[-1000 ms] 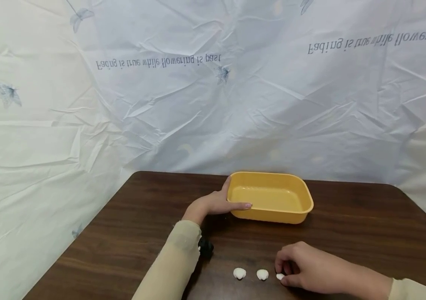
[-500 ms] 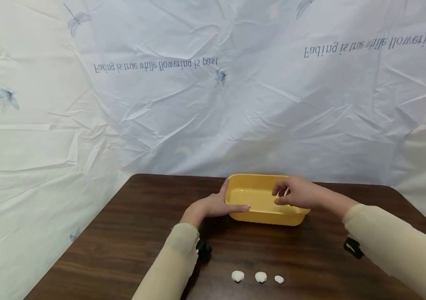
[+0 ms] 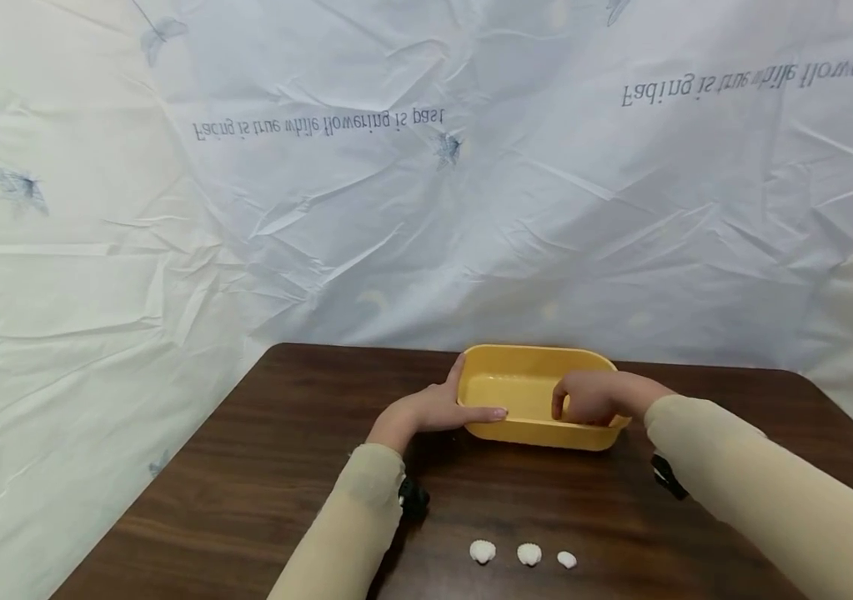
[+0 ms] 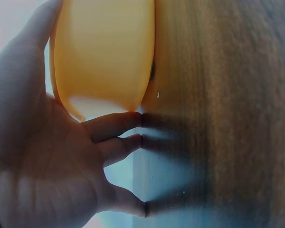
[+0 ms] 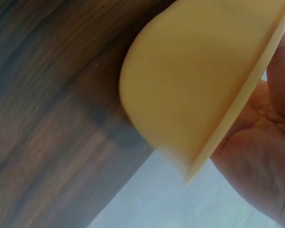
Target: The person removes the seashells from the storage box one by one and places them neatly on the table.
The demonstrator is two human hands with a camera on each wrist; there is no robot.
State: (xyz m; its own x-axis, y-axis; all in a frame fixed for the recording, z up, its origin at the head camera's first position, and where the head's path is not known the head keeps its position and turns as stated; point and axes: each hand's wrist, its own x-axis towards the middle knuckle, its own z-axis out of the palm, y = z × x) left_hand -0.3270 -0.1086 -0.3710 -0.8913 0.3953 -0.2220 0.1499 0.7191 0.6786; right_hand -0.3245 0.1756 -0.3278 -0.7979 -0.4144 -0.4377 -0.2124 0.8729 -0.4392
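A yellow plastic basin (image 3: pixel 531 434) stands toward the back of the table. My left hand (image 3: pixel 434 407) steadies its left end, the thumb lying along the near rim. In the left wrist view, fairly straight fingers of that hand (image 4: pixel 47 161) reach down beside the basin's wall (image 4: pixel 104 52) to the tabletop. My right hand (image 3: pixel 593 395) dips into the basin's right part, fingers pointing down. The basin wall (image 5: pixel 180 76) hides its fingertips, and whatever they touch, in the right wrist view. Near the front lie three white seashells in a row: left (image 3: pixel 482 551), middle (image 3: pixel 529 554) and a smaller right one (image 3: pixel 566 559).
The dark wood-grain table (image 3: pixel 283 467) has rounded far corners. Behind it hangs a pale, creased sheet (image 3: pixel 366 217) printed with upside-down lettering. Both forearms in light sleeves cross the table, each with a small black device at the wrist.
My right hand has left the rightmost seashell, moved up and away to the basin, and sunk lower inside it. That seashell stays on the table. The left hand keeps its place.
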